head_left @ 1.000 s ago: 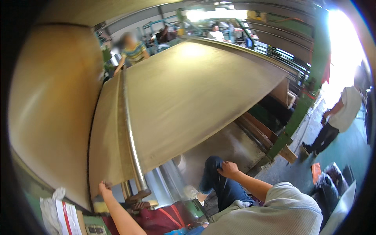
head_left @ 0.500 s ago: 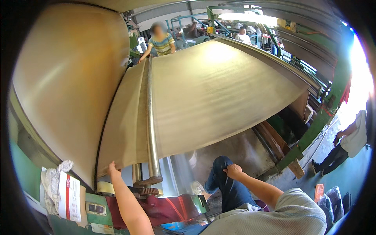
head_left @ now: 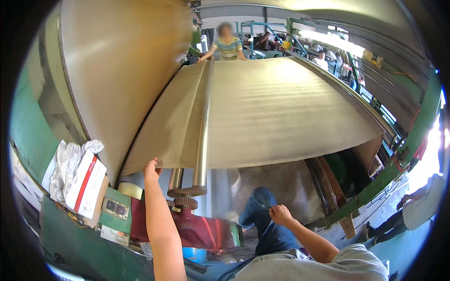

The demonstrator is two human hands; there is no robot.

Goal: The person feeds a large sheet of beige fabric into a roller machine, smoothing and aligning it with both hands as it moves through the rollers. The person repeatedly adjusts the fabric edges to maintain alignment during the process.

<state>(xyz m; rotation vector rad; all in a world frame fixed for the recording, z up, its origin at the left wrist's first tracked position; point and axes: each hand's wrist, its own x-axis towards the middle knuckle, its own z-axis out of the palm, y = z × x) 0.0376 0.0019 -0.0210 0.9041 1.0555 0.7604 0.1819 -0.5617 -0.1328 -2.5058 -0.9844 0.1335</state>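
Note:
A wide tan sheet of fabric (head_left: 281,112) stretches across the machine, running under a shiny metal roller (head_left: 203,126) and toward a large tan drum-like surface (head_left: 126,61) on the left. My left hand (head_left: 152,169) grips the near edge of the sheet between that surface and the roller, fingers bent around the edge. By my bent knee (head_left: 260,206) my right hand (head_left: 281,214) is closed in a fist; whatever it may hold is hidden. Across the sheet a co-worker (head_left: 228,47) in a striped shirt has a hand at the far edge.
A toothed gear (head_left: 185,203) sits below the roller's near end, above a dark red cloth (head_left: 197,229). White rags (head_left: 70,171) and a white-and-red box (head_left: 89,185) lie at the left. A green frame beam (head_left: 370,196) slopes along the right, where another person (head_left: 417,206) stands.
The scene has shifted right and up in the picture as the view turned. My left hand has moved slightly along the fabric edge, away from the drum-like surface. My right hand stays by the knee.

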